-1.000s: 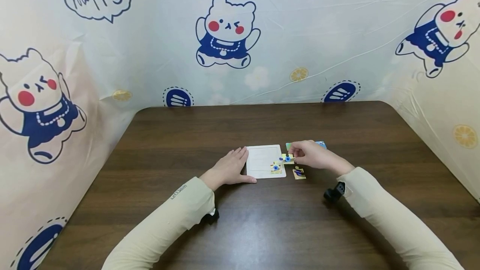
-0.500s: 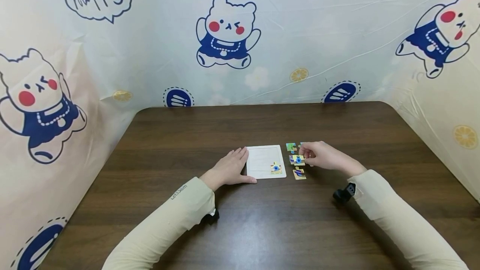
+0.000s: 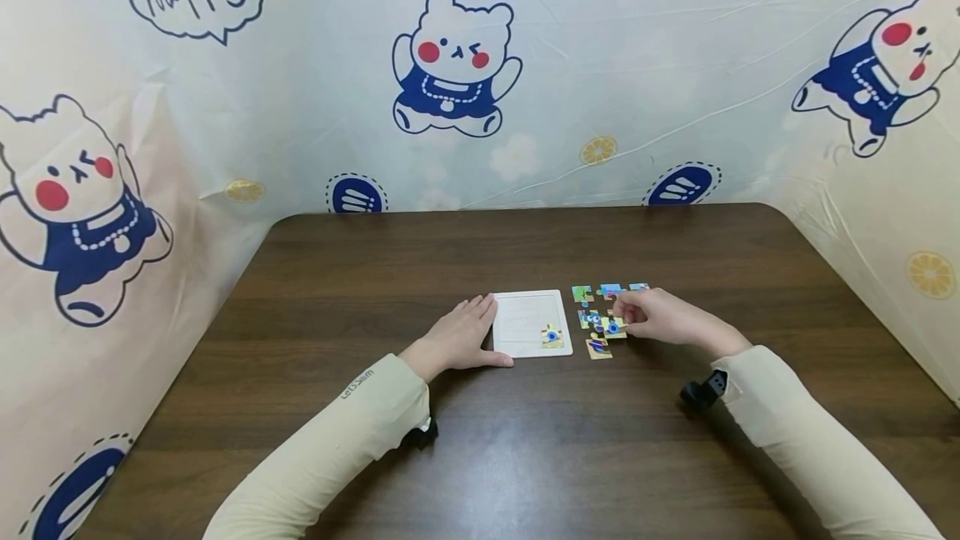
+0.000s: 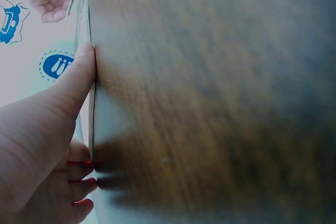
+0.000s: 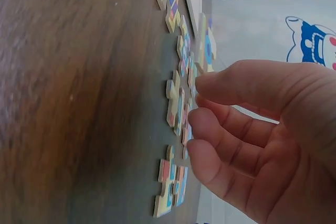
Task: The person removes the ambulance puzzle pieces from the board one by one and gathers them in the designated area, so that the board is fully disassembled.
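Observation:
A white square puzzle board [image 3: 517,319] lies mid-table. One yellow puzzle piece with a blue circle [image 3: 552,337] sits in its near right part. My left hand [image 3: 459,335] rests along the board's left edge, fingers straight; in the left wrist view its thumb [image 4: 79,72] lies at the board's near edge. Right of the board, my right hand [image 3: 666,319] pinches another yellow puzzle piece with a blue circle [image 3: 614,328] between thumb and forefinger. That held piece [image 5: 208,48] shows raised above the table in the right wrist view. My other right fingers curl loosely below it.
Loose puzzle pieces lie right of the board: a green one [image 3: 582,294], a blue one [image 3: 611,290], a yellow and purple one [image 3: 598,348] and others partly behind my right hand. A printed curtain [image 3: 457,165] hangs behind the brown table [image 3: 420,257].
My right hand has carried the pinched puzzle piece rightward from the board's right edge, over the loose pieces, uncovering several of them. My left hand has stayed in place.

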{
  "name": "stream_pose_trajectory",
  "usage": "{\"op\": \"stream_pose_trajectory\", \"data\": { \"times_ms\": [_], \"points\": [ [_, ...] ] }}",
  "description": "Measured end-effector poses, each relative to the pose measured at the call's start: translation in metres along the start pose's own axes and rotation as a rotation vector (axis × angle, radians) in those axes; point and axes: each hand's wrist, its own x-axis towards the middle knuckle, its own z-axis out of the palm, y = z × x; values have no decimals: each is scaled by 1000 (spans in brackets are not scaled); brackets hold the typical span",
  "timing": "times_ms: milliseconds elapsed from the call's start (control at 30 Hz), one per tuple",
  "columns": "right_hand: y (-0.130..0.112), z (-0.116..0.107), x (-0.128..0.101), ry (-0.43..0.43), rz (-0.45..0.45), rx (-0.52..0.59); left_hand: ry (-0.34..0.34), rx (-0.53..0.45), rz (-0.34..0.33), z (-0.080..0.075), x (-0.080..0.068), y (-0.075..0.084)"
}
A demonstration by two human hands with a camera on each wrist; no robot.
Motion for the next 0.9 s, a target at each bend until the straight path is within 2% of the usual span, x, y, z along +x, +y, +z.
{"op": "stream_pose_trajectory", "data": {
  "times_ms": [433,900],
  "points": [
    [7,-2,-12,-104,24,46,2,-3,9,-2,-1,1],
    [10,0,-14,-131,54,59,3,3,9,-2,-1,1]
  ]
}}
